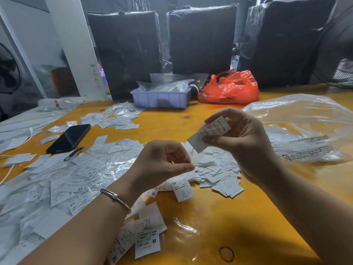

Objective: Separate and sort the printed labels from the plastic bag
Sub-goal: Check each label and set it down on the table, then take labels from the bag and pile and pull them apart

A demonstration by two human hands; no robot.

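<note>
My right hand [242, 142] pinches a small stack of white printed labels [209, 133] between thumb and fingers, held above the yellow table [238, 217]. My left hand [164, 161] hovers just left of it with fingers curled and thumb meeting forefinger; whether it pinches anything I cannot tell. A loose pile of white labels [215, 173] lies under both hands. Labels marked M [147, 238] and XL [183, 190] lie nearer me. A large clear plastic bag [305, 127] with printed text rests on the right.
Scattered labels and small clear bags [63, 175] cover the left side. A black phone [69, 138] lies among them. A lavender tray [160, 99], a red plastic bag [229, 88] and black wrapped bundles [200, 39] stand at the back. A rubber band [226, 254] lies near the front.
</note>
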